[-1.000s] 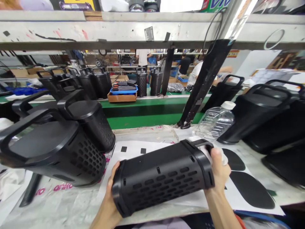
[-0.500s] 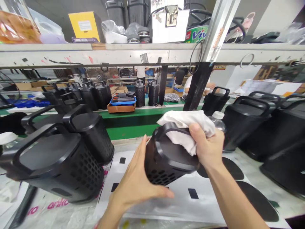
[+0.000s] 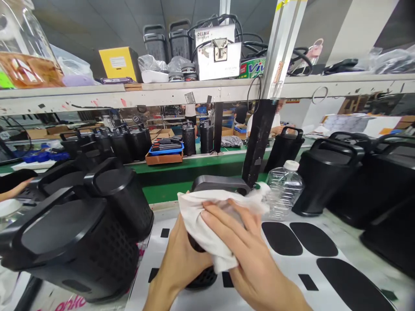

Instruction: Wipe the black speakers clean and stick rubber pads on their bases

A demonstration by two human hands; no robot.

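Right hand [image 3: 249,250]: we press the white cloth [image 3: 210,224] flat-fingered on the black speaker [image 3: 207,259], which stands upright.
Left hand [image 3: 180,259]: our fingers wrap its side.

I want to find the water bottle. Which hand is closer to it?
The right hand. It presses a white cloth on the black speaker, just left of the water bottle. The left hand grips the speaker's far side, farther from the bottle.

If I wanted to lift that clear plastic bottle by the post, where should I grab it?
Probably around the clear bottle's ribbed body, just under the white cap, coming from the front. It stands upright, and the black post and a black speaker crowd its other sides.
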